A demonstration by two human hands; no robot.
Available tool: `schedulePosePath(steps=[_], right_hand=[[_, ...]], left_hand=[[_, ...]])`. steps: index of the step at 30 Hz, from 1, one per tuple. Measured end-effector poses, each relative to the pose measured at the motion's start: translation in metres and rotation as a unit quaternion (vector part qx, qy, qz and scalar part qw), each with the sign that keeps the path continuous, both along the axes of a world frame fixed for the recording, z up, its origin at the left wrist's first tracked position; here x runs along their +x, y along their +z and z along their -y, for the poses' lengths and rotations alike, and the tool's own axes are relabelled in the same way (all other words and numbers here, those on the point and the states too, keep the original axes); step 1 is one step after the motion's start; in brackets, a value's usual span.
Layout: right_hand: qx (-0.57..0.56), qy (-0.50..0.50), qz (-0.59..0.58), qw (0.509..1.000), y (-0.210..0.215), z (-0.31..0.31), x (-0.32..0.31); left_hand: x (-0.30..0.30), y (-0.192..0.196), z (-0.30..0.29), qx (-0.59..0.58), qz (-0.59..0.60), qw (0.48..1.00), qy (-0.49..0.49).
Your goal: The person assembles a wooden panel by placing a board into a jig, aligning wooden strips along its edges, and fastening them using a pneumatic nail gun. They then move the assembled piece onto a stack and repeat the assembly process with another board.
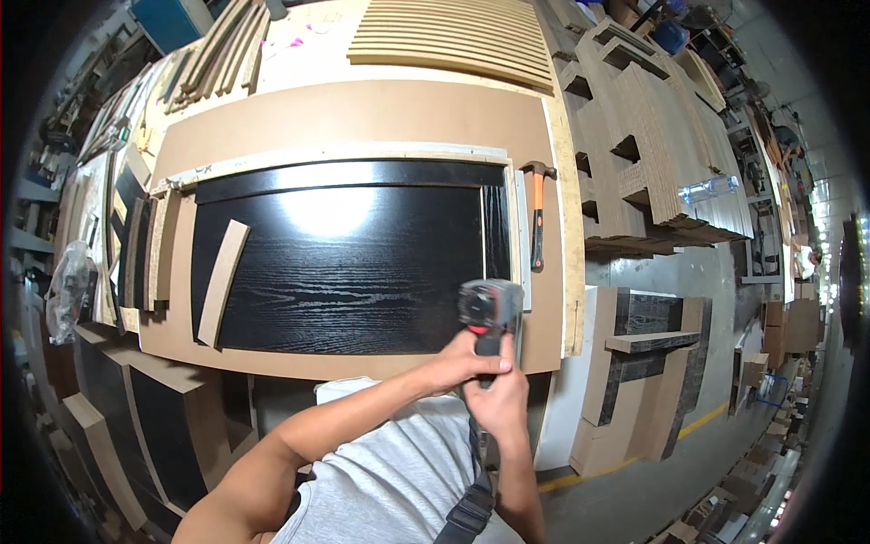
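Both my hands are at a grey and black nail gun (490, 305) with a red band, seen from above and a little blurred. My right hand (501, 399) is wrapped round its handle. My left hand (460, 364) is closed on the handle from the left, its thumb near the right hand. The tool's nose is hidden beneath its body. It is over the near right corner of a glossy black wood-grain panel (362, 290), which has a raised frame along its far and right sides. On the panel's left part lies a loose wooden strip (223, 283).
An orange-handled hammer (538, 218) lies right of the panel on the brown board (362, 109). A slatted panel (453, 41) and several strips (222, 50) are at the back. Stacked wood-grain parts (652, 145) stand right, an open wooden frame (639, 372) below them, dark boxes (163, 417) at lower left.
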State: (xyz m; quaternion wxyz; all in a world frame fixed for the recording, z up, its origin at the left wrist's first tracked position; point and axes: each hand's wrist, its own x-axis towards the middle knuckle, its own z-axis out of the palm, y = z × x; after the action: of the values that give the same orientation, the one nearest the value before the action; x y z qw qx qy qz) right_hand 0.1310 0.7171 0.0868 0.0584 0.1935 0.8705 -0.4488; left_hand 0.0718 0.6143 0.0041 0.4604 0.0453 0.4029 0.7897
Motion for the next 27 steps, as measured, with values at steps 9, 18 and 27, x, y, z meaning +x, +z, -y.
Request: schedulePosePath(steps=[9, 18, 27], right_hand=[[0.192, -0.017, -0.226, 0.955, 0.004, -0.005, -0.013], [-0.028, 0.074, -0.075, 0.994, 0.033, 0.009, -0.010], [-0.223, 0.026, -0.068, 0.972, 0.013, 0.037, 0.022]], left_hand=[[-0.023, 0.024, 0.070, 0.119, 0.141, 0.966, 0.182], [-0.037, 0.026, 0.092, 0.053, 0.075, 0.958, 0.272], [-0.062, 0.003, 0.082, 0.324, 0.062, 0.892, 0.310]])
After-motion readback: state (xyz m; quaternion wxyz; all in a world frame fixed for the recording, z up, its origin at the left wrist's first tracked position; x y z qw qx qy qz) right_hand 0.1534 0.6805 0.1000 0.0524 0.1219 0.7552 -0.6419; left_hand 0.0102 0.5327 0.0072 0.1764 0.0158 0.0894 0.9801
